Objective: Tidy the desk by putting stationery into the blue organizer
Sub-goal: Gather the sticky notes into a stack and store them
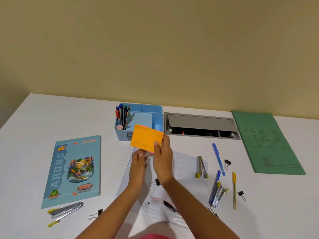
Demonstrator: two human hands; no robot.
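Observation:
The blue organizer (158,122) stands at the back middle of the desk, with several pens upright in its left compartment. Just in front of it, my right hand (163,158) holds an orange sticky-note pad (145,138) by its lower right corner, tilted above the desk. A pink layer shows under the pad. My left hand (138,163) is right below the pad, fingers curled near its lower edge; whether it grips the pad is unclear. Loose on the desk lie a blue pen (218,158), a yellow pen (234,189), staplers (202,167) and binder clips (227,163).
A blue notebook (74,169) lies left, a green folder (267,144) right, and a clear file sleeve (183,169) under my arms. A grey cable hatch (200,125) is open behind. More staplers (65,211) (218,194) and clips (95,214) (241,194) lie near the front.

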